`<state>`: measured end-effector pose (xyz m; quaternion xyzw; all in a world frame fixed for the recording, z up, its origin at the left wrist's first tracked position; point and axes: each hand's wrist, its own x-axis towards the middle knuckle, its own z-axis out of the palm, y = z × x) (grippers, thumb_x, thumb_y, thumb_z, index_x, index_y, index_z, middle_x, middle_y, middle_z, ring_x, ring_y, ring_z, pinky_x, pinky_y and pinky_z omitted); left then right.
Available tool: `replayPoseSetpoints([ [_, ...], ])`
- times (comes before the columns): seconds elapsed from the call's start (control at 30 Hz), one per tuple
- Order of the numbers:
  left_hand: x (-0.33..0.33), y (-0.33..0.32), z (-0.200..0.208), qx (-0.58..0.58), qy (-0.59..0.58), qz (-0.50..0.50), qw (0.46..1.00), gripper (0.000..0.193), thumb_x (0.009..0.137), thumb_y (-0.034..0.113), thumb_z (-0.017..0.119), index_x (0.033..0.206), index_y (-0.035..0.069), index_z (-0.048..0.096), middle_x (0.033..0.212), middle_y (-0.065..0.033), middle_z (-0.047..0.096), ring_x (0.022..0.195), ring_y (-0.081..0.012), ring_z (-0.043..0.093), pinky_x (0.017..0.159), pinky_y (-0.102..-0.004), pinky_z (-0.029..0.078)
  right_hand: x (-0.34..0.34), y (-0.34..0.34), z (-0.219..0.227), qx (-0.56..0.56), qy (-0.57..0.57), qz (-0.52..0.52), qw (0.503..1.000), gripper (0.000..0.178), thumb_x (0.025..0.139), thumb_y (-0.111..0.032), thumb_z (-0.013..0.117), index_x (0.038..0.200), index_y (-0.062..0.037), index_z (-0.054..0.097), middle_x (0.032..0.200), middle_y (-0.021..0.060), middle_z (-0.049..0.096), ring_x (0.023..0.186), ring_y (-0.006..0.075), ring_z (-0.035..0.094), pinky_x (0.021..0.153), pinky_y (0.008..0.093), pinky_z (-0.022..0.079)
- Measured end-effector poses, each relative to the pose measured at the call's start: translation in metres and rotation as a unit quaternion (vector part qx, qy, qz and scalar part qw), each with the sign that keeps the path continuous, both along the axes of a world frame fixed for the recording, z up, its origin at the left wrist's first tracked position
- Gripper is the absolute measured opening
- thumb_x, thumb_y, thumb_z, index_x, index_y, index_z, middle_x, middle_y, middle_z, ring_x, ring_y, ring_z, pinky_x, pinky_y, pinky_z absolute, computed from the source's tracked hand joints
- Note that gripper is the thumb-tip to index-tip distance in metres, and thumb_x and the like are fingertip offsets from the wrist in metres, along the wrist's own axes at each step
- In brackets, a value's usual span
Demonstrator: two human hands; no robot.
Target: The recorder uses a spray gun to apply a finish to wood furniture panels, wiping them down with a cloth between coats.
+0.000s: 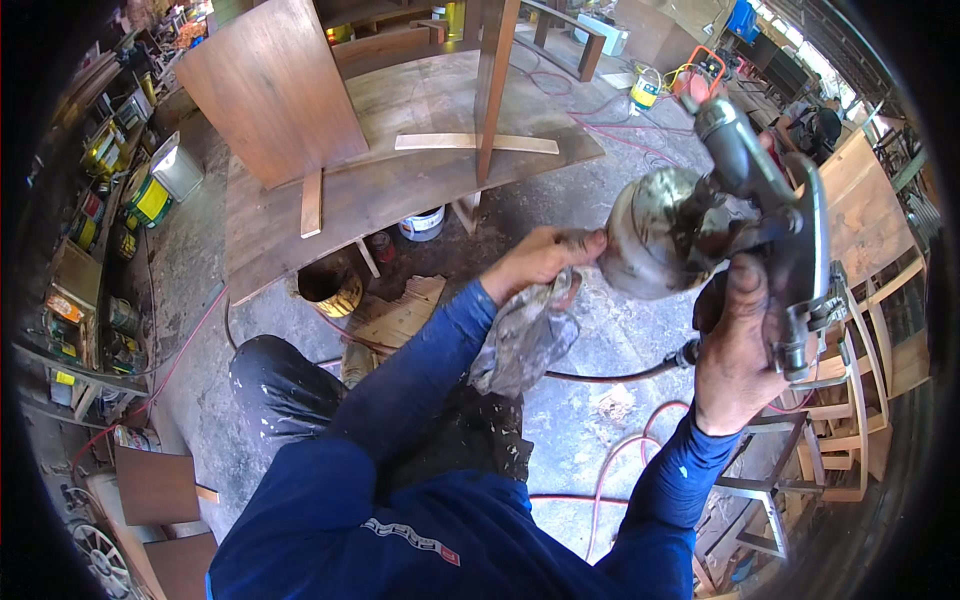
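Raised at the right, a paint spray gun [755, 170] is in the grip of my right hand [738, 355], whose fingers wrap its handle. The gun is tilted, and its round, paint-smeared cup [640, 235] faces my left hand. A crumpled, stained rag [525, 340] hangs from my left hand [540, 258], which is closed on it. My left thumb points at the cup's side and seems to touch it. From the bottom of the handle an air hose [620, 377] runs off to the left. My right fingertips are partly hidden behind the gun.
Ahead stands a low table [400, 215] carrying a brown wooden panel [270, 90] and wooden strips. Beneath it are a yellow bucket [335, 290] and a white pail [422, 224]. Red hoses [600, 470] cross the floor. Wooden frames [850, 420] crowd the right; cans line the left.
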<state>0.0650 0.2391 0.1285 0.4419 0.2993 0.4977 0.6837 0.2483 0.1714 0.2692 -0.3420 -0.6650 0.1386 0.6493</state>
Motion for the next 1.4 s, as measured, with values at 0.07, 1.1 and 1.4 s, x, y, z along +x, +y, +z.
replayPoseSetpoints([
  [0.07,-0.007,0.002,0.007,-0.038,0.023,-0.015,0.999,0.057,0.091,0.048,0.064,0.114,-0.004,0.059,0.073,-0.0099,0.059,0.046,-0.0129,0.051,0.042,-0.0287,0.039,-0.001,0.001,0.005,-0.023,-0.011,-0.013,1.0,0.034,0.091,-0.023,0.072,0.113,0.0022,0.066,0.094,0.0043,0.068,0.08,0.0122,0.061,0.072,0.0251,0.048],
  [1.1,0.004,-0.022,-0.029,-0.11,-0.064,-0.041,0.991,0.047,0.094,0.047,0.061,0.103,0.001,0.059,0.068,-0.0072,0.056,0.045,-0.0132,0.05,0.042,-0.0285,0.038,0.004,0.004,-0.005,-0.032,-0.065,0.058,0.996,0.027,0.091,-0.025,0.072,0.102,0.0001,0.069,0.084,0.001,0.069,0.073,0.0081,0.057,0.067,0.0228,0.043],
  [1.4,0.061,-0.084,-0.14,-0.241,-0.279,-0.167,0.914,0.039,0.1,0.042,0.052,0.121,0.009,0.053,0.107,-0.0021,0.061,0.058,-0.0101,0.044,0.053,-0.0265,0.038,0.019,-0.001,-0.085,-0.191,-0.189,0.104,0.958,0.034,0.085,-0.022,0.077,0.102,0.0061,0.069,0.081,0.0147,0.072,0.069,0.0163,0.067,0.065,0.0291,0.051],
])
